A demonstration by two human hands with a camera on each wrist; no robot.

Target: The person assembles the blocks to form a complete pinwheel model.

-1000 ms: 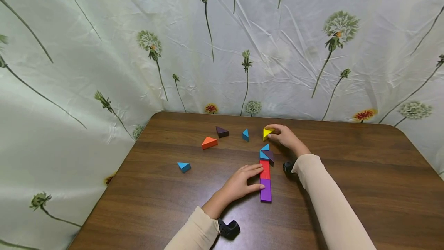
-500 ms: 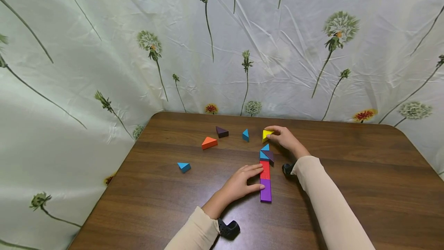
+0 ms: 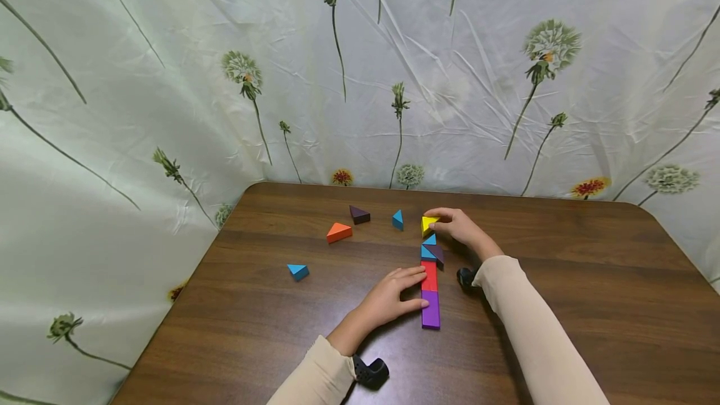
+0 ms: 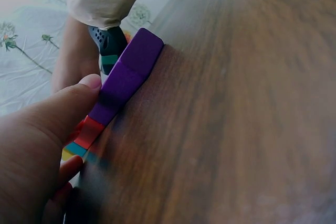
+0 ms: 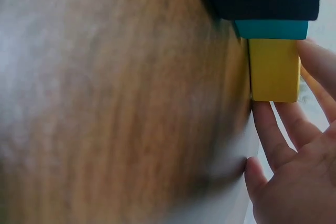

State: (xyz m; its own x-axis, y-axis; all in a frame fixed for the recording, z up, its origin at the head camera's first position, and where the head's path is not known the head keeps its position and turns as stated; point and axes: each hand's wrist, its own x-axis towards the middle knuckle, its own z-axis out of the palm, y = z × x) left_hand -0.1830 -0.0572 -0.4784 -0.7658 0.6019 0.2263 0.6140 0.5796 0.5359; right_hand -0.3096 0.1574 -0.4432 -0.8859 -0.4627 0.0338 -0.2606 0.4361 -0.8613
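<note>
A column of blocks runs down the table: a purple block [image 3: 430, 311] nearest, then a red block [image 3: 430, 277], then two blue triangles [image 3: 428, 253] with a dark triangle [image 3: 436, 256] beside them. My left hand [image 3: 388, 297] lies at the column's left side, its fingertips and thumb touching red and purple; the thumb meets the purple block [image 4: 123, 85] in the left wrist view. My right hand [image 3: 460, 227] pinches a yellow triangle [image 3: 427, 224] just beyond the far blue one. The right wrist view shows the yellow block [image 5: 274, 71] between thumb and fingers.
Left of the column lie a blue triangle [image 3: 397, 220], a dark triangle [image 3: 360, 214], an orange triangle [image 3: 339, 232] and another blue one [image 3: 298, 272]. The wooden table [image 3: 590, 292] ends at a flowered curtain [image 3: 478, 80].
My right hand has brought the yellow triangle slightly nearer and to the left, close to the column's far end. My left hand has stayed in place.
</note>
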